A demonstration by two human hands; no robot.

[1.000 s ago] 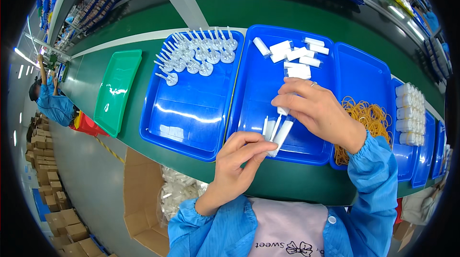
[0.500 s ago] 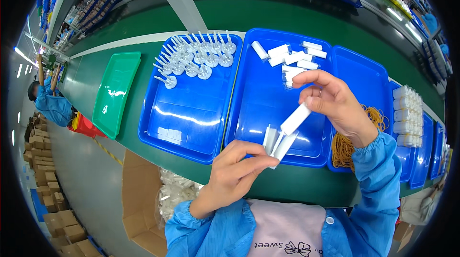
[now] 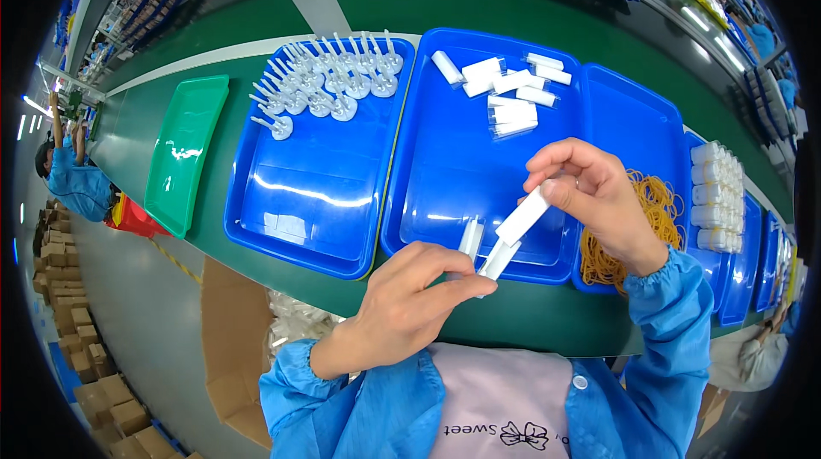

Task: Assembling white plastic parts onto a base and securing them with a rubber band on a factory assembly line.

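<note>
My left hand [image 3: 406, 296] pinches white, thin-walled plastic pieces [image 3: 497, 259] by their lower end, between thumb and fingers. They spread apart like an open trough. Above them, my right hand [image 3: 599, 198] grips the upper end of a white cylinder [image 3: 523, 216] with thumb and forefinger. The cylinder slants down to the left, its lower end at the plastic pieces; I cannot tell how far it sits between them. Beyond my hands, similar white cylinders [image 3: 511, 80], some with clear ends, lie in the blue middle tray [image 3: 436, 177].
White stemmed parts with round clear bases [image 3: 344, 108] stand in the left blue tray [image 3: 304, 241]. Farther left is a green tray [image 3: 184, 155]. Yellow-brown rubber bands [image 3: 607, 258] and stacked white rolls [image 3: 717, 194] are to the right. A cardboard box [image 3: 235, 339] stands below the table edge.
The white cylinder has come down closer to the plastic pieces in my left hand; the thin stem seen between them before no longer shows. The whole view has shifted slightly.
</note>
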